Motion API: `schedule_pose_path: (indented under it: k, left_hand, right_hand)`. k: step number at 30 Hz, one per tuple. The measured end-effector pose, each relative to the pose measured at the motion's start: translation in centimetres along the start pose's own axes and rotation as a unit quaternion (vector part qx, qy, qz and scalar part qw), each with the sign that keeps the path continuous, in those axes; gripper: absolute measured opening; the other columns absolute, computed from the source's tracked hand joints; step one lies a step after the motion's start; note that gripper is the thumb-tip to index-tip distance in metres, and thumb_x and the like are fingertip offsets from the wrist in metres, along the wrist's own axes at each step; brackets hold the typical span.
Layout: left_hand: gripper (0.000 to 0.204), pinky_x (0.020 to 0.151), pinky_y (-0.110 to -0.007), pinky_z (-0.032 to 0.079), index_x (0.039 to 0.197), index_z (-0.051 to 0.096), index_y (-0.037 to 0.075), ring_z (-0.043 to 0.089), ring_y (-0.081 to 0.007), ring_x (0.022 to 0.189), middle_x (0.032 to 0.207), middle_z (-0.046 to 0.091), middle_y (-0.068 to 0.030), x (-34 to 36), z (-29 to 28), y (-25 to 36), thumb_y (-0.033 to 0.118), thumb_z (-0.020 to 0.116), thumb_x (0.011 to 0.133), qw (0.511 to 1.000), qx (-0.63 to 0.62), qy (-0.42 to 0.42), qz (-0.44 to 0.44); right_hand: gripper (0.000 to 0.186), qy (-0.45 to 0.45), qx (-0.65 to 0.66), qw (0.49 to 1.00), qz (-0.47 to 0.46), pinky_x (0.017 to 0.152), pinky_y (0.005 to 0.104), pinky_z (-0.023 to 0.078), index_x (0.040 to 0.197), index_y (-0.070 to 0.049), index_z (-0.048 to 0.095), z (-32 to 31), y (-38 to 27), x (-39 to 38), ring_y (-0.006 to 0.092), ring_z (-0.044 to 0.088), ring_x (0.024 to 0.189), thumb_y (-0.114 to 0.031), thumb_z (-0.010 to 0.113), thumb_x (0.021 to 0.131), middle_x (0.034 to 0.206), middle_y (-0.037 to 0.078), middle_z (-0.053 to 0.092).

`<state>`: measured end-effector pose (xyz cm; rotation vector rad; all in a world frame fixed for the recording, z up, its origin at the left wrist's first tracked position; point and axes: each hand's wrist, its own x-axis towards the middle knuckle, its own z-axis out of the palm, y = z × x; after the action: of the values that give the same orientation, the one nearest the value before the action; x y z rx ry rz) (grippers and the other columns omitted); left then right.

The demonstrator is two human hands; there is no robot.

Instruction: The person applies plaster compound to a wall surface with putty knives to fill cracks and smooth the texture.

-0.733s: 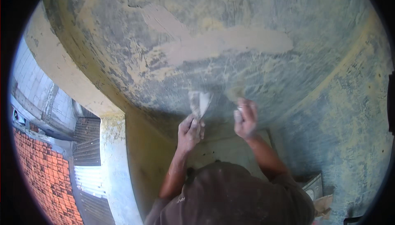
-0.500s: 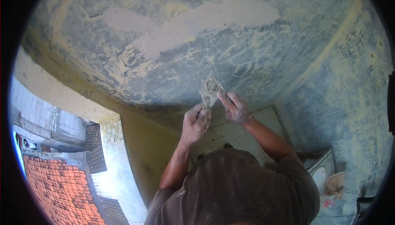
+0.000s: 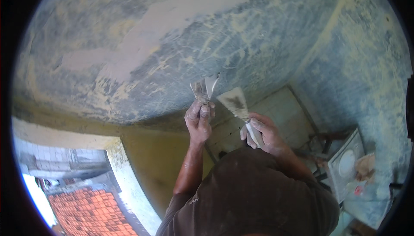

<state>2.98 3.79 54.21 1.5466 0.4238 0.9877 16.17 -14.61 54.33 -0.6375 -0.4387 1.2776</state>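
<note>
My left hand (image 3: 199, 121) is closed around a putty knife (image 3: 200, 91), its blade pointing up and smeared with pale filler. My fingers cover its handle. To the right and a little lower, my right hand (image 3: 268, 136) grips a second putty knife (image 3: 235, 101) by its whitish handle. That wide blade leans up and left, with a dark smudge near its middle. The two blades are close together but apart. Beyond them rises a mottled grey-blue wall (image 3: 241, 50) bearing a broad smooth patch of pinkish filler (image 3: 172, 18). Both hands are dusted with pale residue.
A side wall (image 3: 362, 81) meets the patched wall in a corner on the right. Below it are a pale panel with a round white shape (image 3: 346, 163) and a brown crumpled piece (image 3: 365, 167). At left, an opening with a pale frame (image 3: 125, 167) shows an orange tiled roof (image 3: 92, 212).
The blades, overlapping half a second ago, are now separated. My right hand has moved down and right with its knife; my left has shifted slightly left. The view has tilted.
</note>
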Motion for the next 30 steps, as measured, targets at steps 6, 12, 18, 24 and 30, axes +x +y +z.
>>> schedule_pose_path:
  k: [6,12,18,24,30]
  left_hand:
    - [0.026,0.081,-0.031,0.048,0.112,0.064,-0.005,0.063,-0.0205,0.083,0.096,0.069,-0.0101,1.2,1.1,-0.4,0.016,0.058,0.096,0.980,0.106,-0.088,0.146]
    - [0.021,0.069,-0.036,0.054,0.101,0.071,-0.001,0.069,-0.0305,0.077,0.090,0.071,-0.0141,2.0,0.7,0.8,0.008,0.062,0.085,0.925,0.163,-0.211,0.271]
    - [0.024,0.069,-0.037,0.054,0.102,0.071,0.000,0.068,-0.0299,0.076,0.088,0.071,-0.0127,2.6,-0.3,-0.1,0.004,0.061,0.080,0.904,0.247,-0.234,0.259]
    - [0.012,0.059,-0.034,0.047,0.089,0.066,0.000,0.057,-0.0257,0.063,0.076,0.063,-0.0104,-2.1,-7.7,-0.8,0.006,0.056,0.087,0.916,0.361,-0.044,0.167]
    - [0.023,0.058,-0.027,0.040,0.083,0.061,0.001,0.049,-0.0092,0.066,0.071,0.053,-0.0005,-11.8,-7.3,-6.8,0.019,0.055,0.097,0.964,0.129,0.232,-0.029]
  right_hand:
    - [0.038,-0.055,-0.027,0.993,0.104,0.042,0.0270,0.044,0.131,0.005,0.048,-0.2,-4.1,-1.4,0.0175,0.054,0.044,-0.019,0.041,0.102,0.077,0.020,0.065]
    - [0.039,-0.066,0.031,0.993,0.096,0.041,0.0273,0.044,0.129,0.007,0.048,-0.8,-4.5,-3.8,0.0173,0.053,0.044,-0.019,0.042,0.102,0.071,0.017,0.060]
    - [0.038,-0.075,0.035,0.989,0.123,0.041,0.0278,0.044,0.128,0.006,0.050,-3.7,-5.6,-3.8,0.0181,0.053,0.044,-0.021,0.043,0.102,0.069,0.016,0.058]
    - [0.036,-0.121,-0.051,0.991,0.019,0.039,0.0318,0.042,0.120,0.006,0.057,-4.3,-7.7,-3.0,0.0206,0.052,0.044,-0.022,0.051,0.098,0.071,0.021,0.062]
    - [0.046,-0.031,-0.165,0.978,-0.122,0.048,0.0261,0.041,0.131,0.009,0.049,1.9,-4.5,2.5,0.0137,0.049,0.050,-0.018,0.049,0.095,0.067,0.012,0.058]
